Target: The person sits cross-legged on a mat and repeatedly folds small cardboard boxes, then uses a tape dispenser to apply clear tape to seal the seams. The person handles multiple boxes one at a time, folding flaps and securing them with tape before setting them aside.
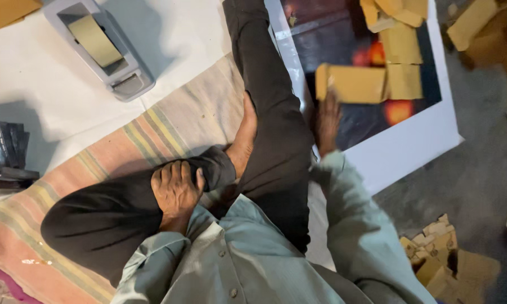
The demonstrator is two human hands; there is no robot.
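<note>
Nearest the camera, the person sits cross-legged on a striped mat (169,126) spread on the floor, wearing a pale green shirt and dark trousers. The left hand (176,191) rests on the dark trouser leg (101,217) at the folded knee, fingers curled loosely over the cloth near the cuff, gripping nothing else. A bare foot (243,138) lies just beyond it, tucked against the other leg.

The right hand (327,121) reaches forward past the knee, blurred, with its fingers spread and laid against the near edge of a flat cardboard piece (352,83); whether it actually grips the piece cannot be told. That cardboard lies on a large glossy board (417,141) with a white border and a dark printed middle, which rests on the floor to the right of the mat. More folded cardboard pieces (400,39) lie beyond it, toward the board's far edge.

At the near right, on the bare grey floor, a heap of cardboard scraps (445,259) sits beside the person's sleeve.

On the left, at the mat's edge, a stack of dark flat packets (5,152) lies on a white sheet (50,95). Farther off, near the sheet's far left corner, stands a grey tape dispenser (98,48) loaded with a roll of brown tape.
</note>
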